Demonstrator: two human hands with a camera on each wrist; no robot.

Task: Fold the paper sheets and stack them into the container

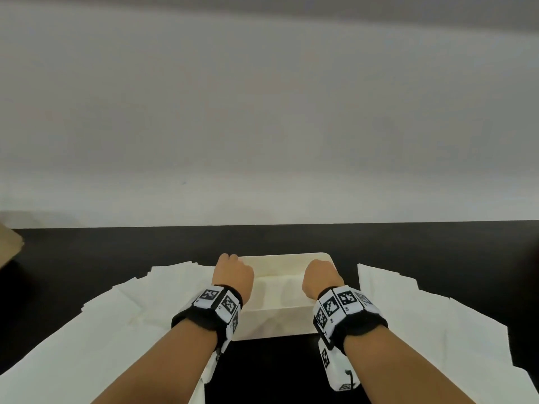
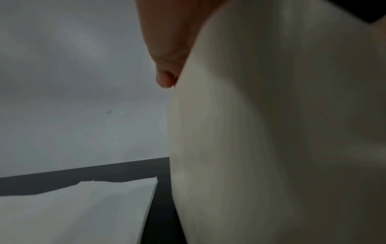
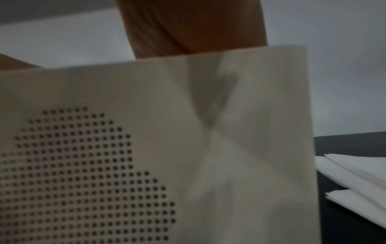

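The container is a cream box, open at the top, with thin, rigid-looking walls; the right wrist view shows small round holes punched in a patch on one outer wall. It sits at 6 o'clock on the black worktop, between 2 spreads of paper. It is probably light and stiff, its smooth walls a little slippery, so the rim at both short ends is the sensible place to hold.

The left hand has its fingers curled over the rim at 9 o'clock, one fingertip pressed against the outer wall in the left wrist view. The right hand grips the rim at 3 o'clock in the same way.

The paper sheets at 8 o'clock and the other sheets at 4 o'clock lie flat and overlapping: white, thin, limp, easily creased. Pinching one at a corner or edge should lift it cleanly.
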